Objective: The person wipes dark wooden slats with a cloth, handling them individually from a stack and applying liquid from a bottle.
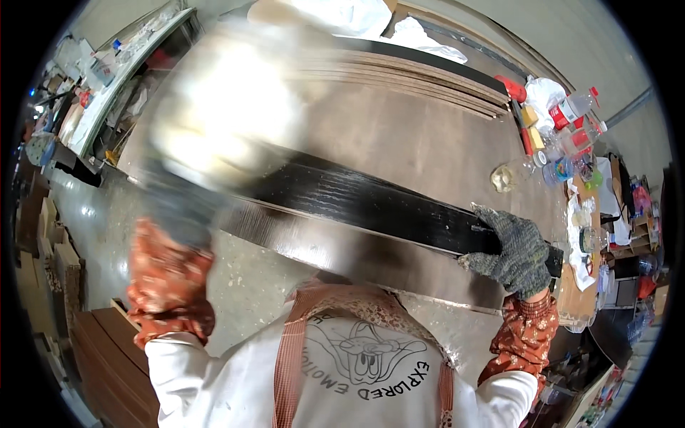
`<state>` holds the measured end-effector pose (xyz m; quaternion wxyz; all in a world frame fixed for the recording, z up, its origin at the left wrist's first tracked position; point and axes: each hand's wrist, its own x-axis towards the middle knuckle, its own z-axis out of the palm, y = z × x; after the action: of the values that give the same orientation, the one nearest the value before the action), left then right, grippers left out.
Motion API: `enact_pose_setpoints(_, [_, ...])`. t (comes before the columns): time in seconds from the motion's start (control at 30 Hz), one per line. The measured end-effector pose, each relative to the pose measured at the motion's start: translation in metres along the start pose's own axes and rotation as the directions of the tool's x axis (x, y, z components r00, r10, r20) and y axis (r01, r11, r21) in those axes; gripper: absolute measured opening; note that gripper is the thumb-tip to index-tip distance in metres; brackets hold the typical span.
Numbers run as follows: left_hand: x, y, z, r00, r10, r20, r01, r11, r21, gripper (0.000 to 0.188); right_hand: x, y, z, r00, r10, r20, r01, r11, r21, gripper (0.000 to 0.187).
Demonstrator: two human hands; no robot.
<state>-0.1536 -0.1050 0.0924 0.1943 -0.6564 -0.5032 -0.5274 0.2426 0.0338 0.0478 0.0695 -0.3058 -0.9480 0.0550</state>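
Observation:
A long black board (pixel 357 200) with visible wood grain lies across the brown worktop, running from the middle left down to the right. My right hand (pixel 519 251), in a grey knit glove, grips the board near its right end, fingers over the top face and edge. On the left, my gloved left hand (pixel 187 207) is smeared by motion. It holds a large whitish, cloth-like bundle (pixel 225 107), also blurred, above the board's left end. The bundle hides that end, and the left fingers cannot be made out singly.
Thin dark-edged panels (pixel 428 78) are stacked at the worktop's (pixel 407 150) far side. Plastic bottles (pixel 571 110) and a red-handled tool (pixel 526 139) crowd the right. A side bench (pixel 135 64) stands far left; brown panels (pixel 107 357) lean at lower left.

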Motion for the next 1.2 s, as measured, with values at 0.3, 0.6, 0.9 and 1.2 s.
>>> enact_pose_setpoints(0.3, [-0.042,0.054,0.092,0.750,0.199,0.631,0.050,0.934,-0.353,0.034,0.000,-0.003,0.005,0.998,-0.005,-0.066,0.014,0.991,0.136,0.074])
enact_pose_setpoints(0.6, [-0.046,-0.029,0.029,0.487,-0.244,0.838,0.440,0.898,0.006,0.052,-0.006,0.003,-0.014,0.998,0.016,0.056,-0.022,0.995,0.097,0.085])
enact_pose_setpoints(0.9, [-0.042,-0.008,0.044,0.534,-0.082,0.841,0.036,0.997,0.074,0.059,-0.022,0.040,-0.013,0.996,0.023,0.091,-0.021,0.999,-0.025,0.079])
enact_pose_setpoints(1.2, [-0.048,0.112,0.163,0.823,0.242,0.514,-0.184,0.970,-0.161,0.049,-0.023,0.036,-0.012,0.994,0.067,0.090,-0.078,0.989,0.129,0.073])
